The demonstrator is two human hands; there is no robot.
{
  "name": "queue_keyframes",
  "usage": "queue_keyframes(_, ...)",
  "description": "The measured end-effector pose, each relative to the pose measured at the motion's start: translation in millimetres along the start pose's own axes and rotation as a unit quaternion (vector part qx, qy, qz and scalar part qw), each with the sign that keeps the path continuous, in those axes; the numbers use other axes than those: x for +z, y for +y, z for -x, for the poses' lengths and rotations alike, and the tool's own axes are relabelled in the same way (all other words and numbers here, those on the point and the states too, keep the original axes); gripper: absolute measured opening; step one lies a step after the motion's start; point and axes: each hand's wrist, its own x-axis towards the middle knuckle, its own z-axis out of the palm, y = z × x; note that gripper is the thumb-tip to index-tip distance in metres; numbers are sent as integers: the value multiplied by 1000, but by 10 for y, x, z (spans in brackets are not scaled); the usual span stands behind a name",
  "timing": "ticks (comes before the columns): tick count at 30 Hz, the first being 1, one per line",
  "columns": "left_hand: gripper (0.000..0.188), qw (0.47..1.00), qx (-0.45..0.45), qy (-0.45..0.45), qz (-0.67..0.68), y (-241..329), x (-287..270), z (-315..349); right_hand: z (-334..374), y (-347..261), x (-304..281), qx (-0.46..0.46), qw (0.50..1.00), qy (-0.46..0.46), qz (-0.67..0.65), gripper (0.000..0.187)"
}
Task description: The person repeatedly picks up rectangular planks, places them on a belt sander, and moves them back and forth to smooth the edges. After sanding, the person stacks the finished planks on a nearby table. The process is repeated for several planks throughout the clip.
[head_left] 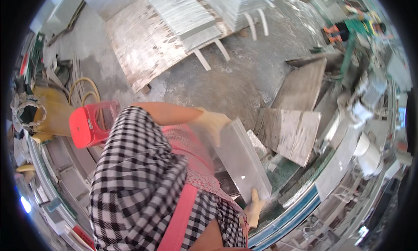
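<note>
My gloved left hand [212, 123] grips one end of a flat, grey rectangular stone slab [239, 157]. The other end is in my gloved right hand [255, 207], its thumb lying over the top face. Both gloves are cream coloured. The slab is tilted in front of my pink apron [185, 142], and its long edge looks thick; whether it is one piece or several thin tiles together I cannot tell. Most of the fingers are hidden under the slab, and the left hand is slightly blurred.
Stacked grey slabs [183, 15] lie on a wooden board [139, 42] with pale strips sticking out. A red plastic stool [82, 127] stands at left, near a yellow hose [80, 83]. Worn boards [291, 133] lean at right, by a blue-edged machine rail [287, 220]. Another person [355, 28] is far right.
</note>
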Motion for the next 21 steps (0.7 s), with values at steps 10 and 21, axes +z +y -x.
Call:
queue_keyframes(10, 81, 858, -128, 365, 340, -1414, -1557, 2454, -1868, -577, 3715, 39, 949, -282, 138, 59)
queue_keyframes(21, 80, 688, -122, 515, 496, -2484, -2283, 1867, -3885, -1056, 6008, 115, 835, -456, 285, 47)
